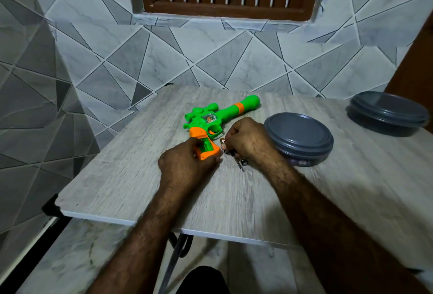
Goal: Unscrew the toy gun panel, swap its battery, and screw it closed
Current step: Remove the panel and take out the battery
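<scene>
A green and orange toy gun [218, 116] lies flat on the grey wood-grain table [131, 171], barrel pointing to the far right. Its orange grip [206, 149] shows an open battery compartment with green inside. My left hand [185, 164] grips this orange handle from the near side. Just right of the grip, my right hand [246, 139] is curled and pinches a small battery [222, 141] at its fingertips. A thin screwdriver [240, 164] lies on the table under the right wrist, with another small battery [244, 162] beside it.
A round dark grey lid or container [300, 139] sits right of my right hand, nearly touching the wrist. A second dark grey container [386, 113] stands at the table's far right edge. Tiled walls close in behind and on the left.
</scene>
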The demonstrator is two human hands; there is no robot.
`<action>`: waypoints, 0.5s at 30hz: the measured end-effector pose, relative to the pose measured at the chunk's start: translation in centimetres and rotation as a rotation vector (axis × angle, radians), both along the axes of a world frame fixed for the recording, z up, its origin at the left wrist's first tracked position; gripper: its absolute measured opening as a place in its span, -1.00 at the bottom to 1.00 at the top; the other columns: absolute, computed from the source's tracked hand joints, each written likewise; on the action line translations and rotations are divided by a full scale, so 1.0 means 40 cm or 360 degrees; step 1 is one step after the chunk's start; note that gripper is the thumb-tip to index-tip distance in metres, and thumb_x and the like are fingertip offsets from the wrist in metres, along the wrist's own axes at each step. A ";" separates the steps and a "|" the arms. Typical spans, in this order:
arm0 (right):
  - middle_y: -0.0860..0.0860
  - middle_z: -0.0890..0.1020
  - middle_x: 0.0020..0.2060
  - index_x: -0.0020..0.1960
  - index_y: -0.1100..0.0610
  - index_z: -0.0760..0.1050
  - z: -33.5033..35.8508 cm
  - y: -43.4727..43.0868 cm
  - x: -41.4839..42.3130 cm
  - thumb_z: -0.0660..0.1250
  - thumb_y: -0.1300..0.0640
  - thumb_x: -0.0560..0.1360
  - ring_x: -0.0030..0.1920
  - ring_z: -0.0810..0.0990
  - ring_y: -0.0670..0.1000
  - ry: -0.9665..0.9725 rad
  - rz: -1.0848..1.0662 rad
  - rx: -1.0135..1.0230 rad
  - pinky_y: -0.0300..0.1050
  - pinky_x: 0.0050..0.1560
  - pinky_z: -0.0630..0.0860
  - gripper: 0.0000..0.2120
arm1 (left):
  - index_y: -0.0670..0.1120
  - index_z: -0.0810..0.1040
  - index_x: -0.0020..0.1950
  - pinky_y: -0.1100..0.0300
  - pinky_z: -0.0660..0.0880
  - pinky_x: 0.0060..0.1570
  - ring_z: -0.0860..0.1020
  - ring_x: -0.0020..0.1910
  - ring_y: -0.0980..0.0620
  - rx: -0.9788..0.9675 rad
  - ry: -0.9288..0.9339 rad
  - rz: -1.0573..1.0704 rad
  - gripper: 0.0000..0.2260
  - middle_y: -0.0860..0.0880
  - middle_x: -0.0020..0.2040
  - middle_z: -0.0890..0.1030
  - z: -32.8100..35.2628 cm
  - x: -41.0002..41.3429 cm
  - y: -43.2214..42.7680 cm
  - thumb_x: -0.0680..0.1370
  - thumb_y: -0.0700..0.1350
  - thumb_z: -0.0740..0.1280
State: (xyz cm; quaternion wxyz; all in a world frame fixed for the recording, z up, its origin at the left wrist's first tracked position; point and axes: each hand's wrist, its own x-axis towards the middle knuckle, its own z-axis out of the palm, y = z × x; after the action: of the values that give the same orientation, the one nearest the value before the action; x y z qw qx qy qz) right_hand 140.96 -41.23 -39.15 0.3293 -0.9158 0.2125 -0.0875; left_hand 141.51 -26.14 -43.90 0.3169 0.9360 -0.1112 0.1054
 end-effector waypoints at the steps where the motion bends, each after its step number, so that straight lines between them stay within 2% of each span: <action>1: 0.10 0.69 -0.21 -0.19 0.11 0.60 -0.005 -0.001 -0.001 0.51 0.13 0.32 -0.21 0.70 0.13 -0.0009 -0.0010 0.0005 0.13 -0.15 0.67 -0.88 | 0.12 0.51 0.31 0.05 0.46 0.16 0.58 0.15 -0.02 0.0002 0.0005 -0.0002 -0.38 0.05 0.15 0.65 0.001 -0.001 0.001 0.35 0.40 0.37; 3: 0.12 0.69 -0.21 -0.17 0.10 0.58 -0.012 -0.001 -0.003 0.51 0.11 0.30 -0.23 0.70 0.15 -0.0008 -0.0019 -0.0014 0.14 -0.21 0.67 -0.84 | 0.13 0.50 0.32 0.07 0.45 0.15 0.57 0.16 -0.02 0.0011 0.0004 -0.0007 -0.39 0.05 0.16 0.64 0.003 -0.001 0.002 0.36 0.39 0.38; 7: 0.10 0.69 -0.12 -0.11 0.09 0.59 -0.028 -0.002 -0.006 0.53 0.03 0.30 -0.09 0.68 0.14 0.0041 0.0014 -0.0150 0.08 -0.06 0.65 -0.76 | 0.13 0.48 0.34 0.09 0.41 0.15 0.56 0.18 -0.03 0.0032 0.0019 -0.0027 -0.40 0.03 0.17 0.63 0.010 -0.005 0.005 0.38 0.37 0.37; 9: 0.09 0.69 -0.11 -0.08 0.10 0.60 -0.029 0.000 -0.014 0.52 0.02 0.33 -0.08 0.67 0.12 0.0035 0.0021 -0.0180 0.07 -0.05 0.65 -0.76 | 0.12 0.49 0.34 0.07 0.41 0.17 0.55 0.18 -0.04 0.0026 0.0027 -0.0028 -0.39 0.02 0.17 0.63 0.011 -0.006 0.005 0.38 0.37 0.37; 12: 0.11 0.70 -0.21 -0.17 0.13 0.63 -0.006 -0.014 -0.044 0.51 0.10 0.34 -0.12 0.69 0.13 -0.0072 0.0017 -0.0098 0.10 -0.07 0.65 -0.87 | 0.11 0.48 0.35 0.08 0.41 0.17 0.54 0.20 -0.04 0.0054 0.0034 -0.0041 -0.38 0.03 0.21 0.61 0.016 -0.009 0.008 0.37 0.37 0.38; 15: 0.01 0.69 -0.30 -0.22 0.05 0.63 0.038 -0.050 -0.106 0.51 0.12 0.33 -0.19 0.69 0.05 -0.0221 -0.0085 -0.0063 0.00 -0.03 0.63 -0.92 | 0.12 0.49 0.34 0.04 0.43 0.19 0.53 0.22 -0.03 0.0023 0.0001 -0.0047 -0.40 0.04 0.24 0.60 0.021 -0.012 0.013 0.37 0.34 0.40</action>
State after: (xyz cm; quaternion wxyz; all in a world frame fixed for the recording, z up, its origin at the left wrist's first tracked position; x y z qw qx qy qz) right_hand 136.73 -43.24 -37.63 0.3225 -0.9080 0.2115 -0.1638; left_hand 141.03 -25.63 -43.06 0.3118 0.9365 -0.1257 0.0997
